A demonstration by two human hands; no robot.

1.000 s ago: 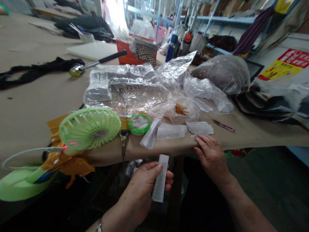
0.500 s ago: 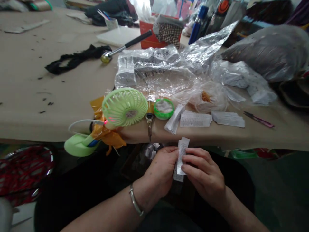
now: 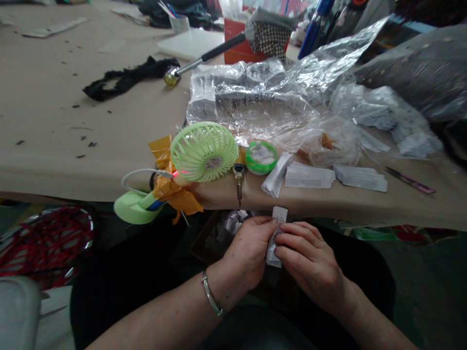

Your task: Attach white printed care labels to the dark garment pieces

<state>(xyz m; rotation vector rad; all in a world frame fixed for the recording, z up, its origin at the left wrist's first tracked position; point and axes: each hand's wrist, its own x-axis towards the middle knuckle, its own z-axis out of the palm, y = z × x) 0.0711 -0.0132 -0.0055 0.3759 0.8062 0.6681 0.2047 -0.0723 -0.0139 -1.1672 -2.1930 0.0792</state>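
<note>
Left hand (image 3: pixel 248 253): pinching white paper strips (image 3: pixel 276 243) | right hand (image 3: pixel 315 265): bent fingers touch them, can't tell if it grips | strips: in the air, just off the near edge of the desk (image 3: pixel 44 163) | by that edge: green fan (image 3: pixel 204 153), green tub (image 3: pixel 261 167), paper piles (image 3: pixel 310 176)

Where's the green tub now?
In the head view, the green tub sits near the front edge of the table, right of the pointed tool and left of the paper strips.
</note>
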